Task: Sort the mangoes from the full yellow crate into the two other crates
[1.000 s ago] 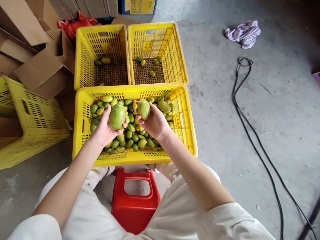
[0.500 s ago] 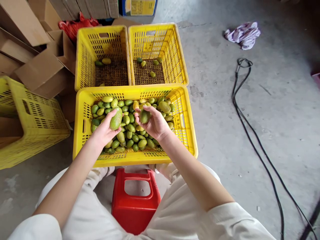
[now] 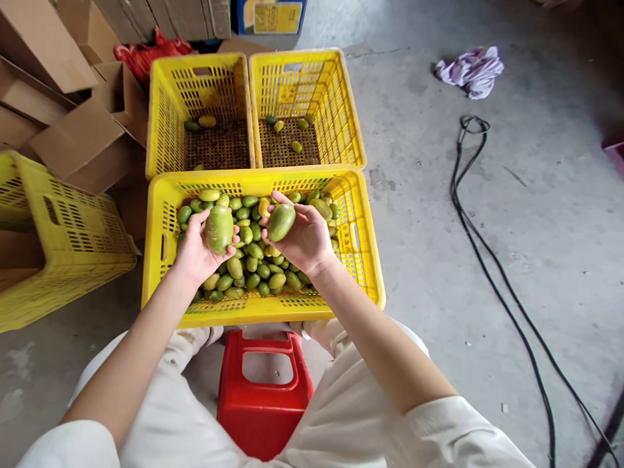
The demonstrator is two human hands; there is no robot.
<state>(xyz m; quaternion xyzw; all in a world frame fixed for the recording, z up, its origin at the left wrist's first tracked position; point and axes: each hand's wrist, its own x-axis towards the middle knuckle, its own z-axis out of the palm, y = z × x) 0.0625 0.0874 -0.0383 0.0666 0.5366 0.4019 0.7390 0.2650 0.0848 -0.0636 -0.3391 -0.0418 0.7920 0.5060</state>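
My left hand (image 3: pixel 195 250) is closed round a large green mango (image 3: pixel 219 229), held above the near yellow crate (image 3: pixel 160 195). My right hand (image 3: pixel 305 240) grips a smaller green mango (image 3: pixel 281 221) beside it, fingers curled over the top. Under both hands the near crate holds several green and yellowish mangoes (image 3: pixel 253 266). Behind it stand two more yellow crates side by side: the far left crate (image 3: pixel 158 110) with a few mangoes, the far right crate (image 3: pixel 348 110) with several small ones.
A red plastic stool (image 3: pixel 263 390) sits between my knees. Another yellow crate (image 3: pixel 53 240) lies tipped at the left, with cardboard boxes (image 3: pixel 73 130) behind it. A black cable (image 3: pixel 487 260) and a crumpled cloth (image 3: pixel 470 68) lie on the concrete floor at the right.
Both hands dipped toward the pile half a second ago and have lifted again. The left mango has turned in my palm; the right mango now lies tilted.
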